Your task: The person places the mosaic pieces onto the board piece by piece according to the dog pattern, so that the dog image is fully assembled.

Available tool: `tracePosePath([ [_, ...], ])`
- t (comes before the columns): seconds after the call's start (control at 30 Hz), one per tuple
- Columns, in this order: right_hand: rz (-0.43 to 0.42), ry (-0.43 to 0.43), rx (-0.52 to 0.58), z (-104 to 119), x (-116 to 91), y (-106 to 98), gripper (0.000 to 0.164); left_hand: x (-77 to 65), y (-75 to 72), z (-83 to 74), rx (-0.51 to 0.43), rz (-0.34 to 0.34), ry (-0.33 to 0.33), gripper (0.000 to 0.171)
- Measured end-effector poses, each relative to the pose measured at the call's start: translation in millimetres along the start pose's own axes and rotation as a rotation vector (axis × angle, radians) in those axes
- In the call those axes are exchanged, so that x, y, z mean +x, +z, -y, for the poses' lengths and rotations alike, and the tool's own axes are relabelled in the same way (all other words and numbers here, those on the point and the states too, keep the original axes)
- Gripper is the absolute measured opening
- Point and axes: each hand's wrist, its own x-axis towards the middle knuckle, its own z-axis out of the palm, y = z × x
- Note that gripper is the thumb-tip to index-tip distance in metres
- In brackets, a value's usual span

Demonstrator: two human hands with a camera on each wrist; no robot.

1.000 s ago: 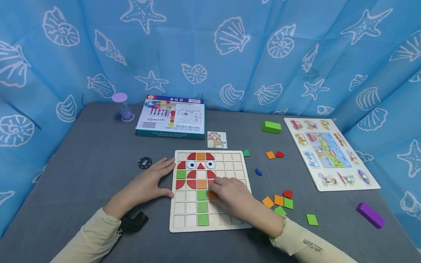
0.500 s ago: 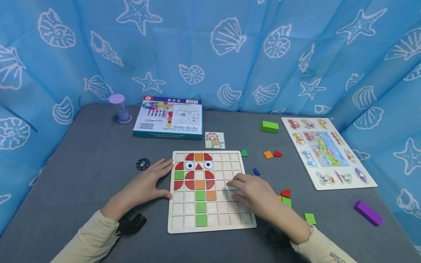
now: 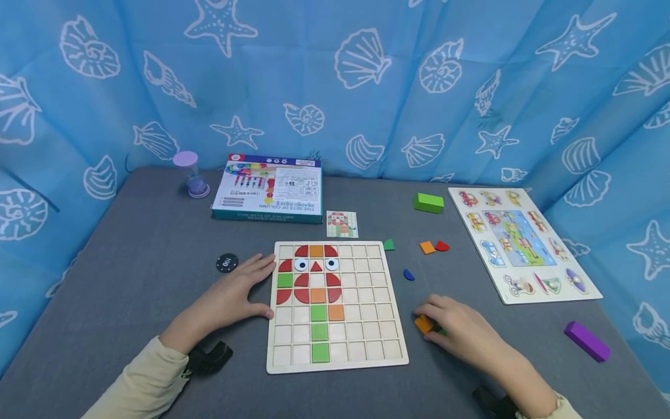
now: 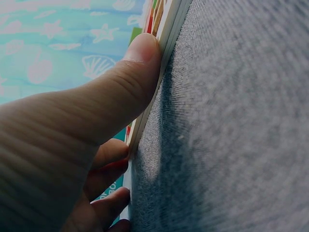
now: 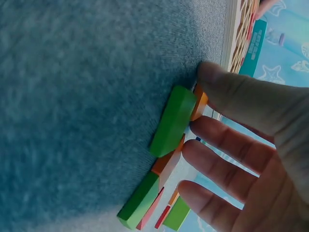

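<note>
I've right hand (image 3: 463, 330) pinching orange tile (image 3: 423, 325), green tile (image 5: 174, 122) by its fingertips; left hand (image 3: 228, 295) spread, thumb touching board (image 3: 374, 331).

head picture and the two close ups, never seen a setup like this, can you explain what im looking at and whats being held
There is no machine here, just a person working with two bare hands. The wide picture comes from a camera worn on the head, looking forward and down. Each close-up comes from a camera on one wrist.

On the grey table is a gridded board, partly filled with red, orange and green pieces and two round eyes. Behind it lie a small picture card and a box.

The left hand rests at the board's left edge. The right hand has its thumb and forefinger around an orange tile beside the board; how firmly it is gripped, I can't tell.
</note>
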Motion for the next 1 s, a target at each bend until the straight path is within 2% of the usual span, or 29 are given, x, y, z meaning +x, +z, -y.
tracePosePath([
  [0.23,-0.018,0.009,-0.008,3.3,2.9,1.7,0.026,0.6,1.4,0.4,0.002,0.004,-0.004,0.095],
  [0.37,-0.083,0.005,-0.034,9.7,9.9,1.2,0.022,1.0,0.9,0.2,0.008,0.010,-0.003,0.096],
  [0.47,-0.145,-0.034,-0.037,21.4,20.5,-1.6,0.021,0.8,0.3,0.2,0.013,0.006,-0.003,0.095],
  [0.6,-0.176,-0.129,-0.013,46.7,40.6,-4.1,0.024,0.0,-0.3,0.6,0.010,-0.002,-0.006,0.095],
  [0.8,-0.131,-0.249,0.005,84.2,65.9,1.4,0.023,-0.7,-0.4,0.6,0.007,-0.007,-0.005,0.095],
  [1.0,-0.052,-0.263,-0.014,102.1,75.9,5.5,0.025,-0.6,-2.1,-1.1,0.010,-0.008,0.004,0.094],
])
